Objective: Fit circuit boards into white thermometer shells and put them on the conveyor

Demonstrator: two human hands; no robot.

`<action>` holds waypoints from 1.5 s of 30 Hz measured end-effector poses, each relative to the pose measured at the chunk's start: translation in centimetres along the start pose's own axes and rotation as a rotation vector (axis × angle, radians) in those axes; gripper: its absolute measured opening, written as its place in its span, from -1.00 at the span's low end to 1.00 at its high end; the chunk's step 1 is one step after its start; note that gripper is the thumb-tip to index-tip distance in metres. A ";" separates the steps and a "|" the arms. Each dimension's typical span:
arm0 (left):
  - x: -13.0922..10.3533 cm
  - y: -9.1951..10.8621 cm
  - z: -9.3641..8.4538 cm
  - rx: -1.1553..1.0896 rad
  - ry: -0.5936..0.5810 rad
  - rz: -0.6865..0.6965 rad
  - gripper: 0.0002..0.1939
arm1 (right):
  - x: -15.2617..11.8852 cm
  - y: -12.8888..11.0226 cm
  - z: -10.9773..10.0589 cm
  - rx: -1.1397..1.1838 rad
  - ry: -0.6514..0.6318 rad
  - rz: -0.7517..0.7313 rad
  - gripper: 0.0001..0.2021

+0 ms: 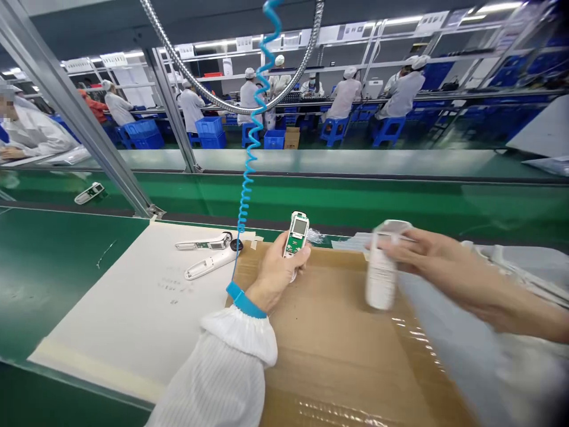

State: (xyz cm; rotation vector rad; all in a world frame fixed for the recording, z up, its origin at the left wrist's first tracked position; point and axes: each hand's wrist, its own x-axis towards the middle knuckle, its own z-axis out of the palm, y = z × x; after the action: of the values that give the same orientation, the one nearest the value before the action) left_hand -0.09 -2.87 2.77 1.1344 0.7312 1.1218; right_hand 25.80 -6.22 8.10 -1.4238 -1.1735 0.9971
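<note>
My left hand (276, 268) is closed around a slim white handheld device (295, 244), held upright above the cardboard. The device's front lies bare, with a small grey screen and a green circuit board. To the right, my right hand (429, 252) grips the upper end of a white plastic housing part (381, 279), which hangs downward and is smeared by motion. A blue wrist strap (246, 301) with a coiled cord (249, 160) circles my left wrist. Beside that hand, on white paper, lie an opened white device (202, 244) and a white casing (208, 264).
Flat cardboard (329, 338) covers the bench before me, next to the white paper (133, 308). Another opened device (89, 193) lies on the green belt (355, 201). White parts in plastic (520, 267) are at right. A metal post (80, 107) rises at left; people work beyond.
</note>
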 end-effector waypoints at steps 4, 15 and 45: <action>-0.1 -0.3 -0.1 0.172 0.039 0.048 -0.51 | 0.5 0.7 9.8 0.440 -0.066 -0.002 -0.55; 1.0 0.0 -1.3 0.248 0.211 -0.144 -0.61 | 1.2 4.6 10.3 0.504 -0.313 -0.089 -0.63; -1.6 -1.2 2.6 1.008 -0.147 0.115 -0.50 | 0.1 3.2 11.2 0.880 -0.095 0.258 -0.51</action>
State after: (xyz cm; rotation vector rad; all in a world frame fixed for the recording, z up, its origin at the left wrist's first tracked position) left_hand 2.13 -5.28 2.30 2.0933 1.1718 0.7232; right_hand 15.52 -4.14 3.16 -0.8186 -0.4800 1.5252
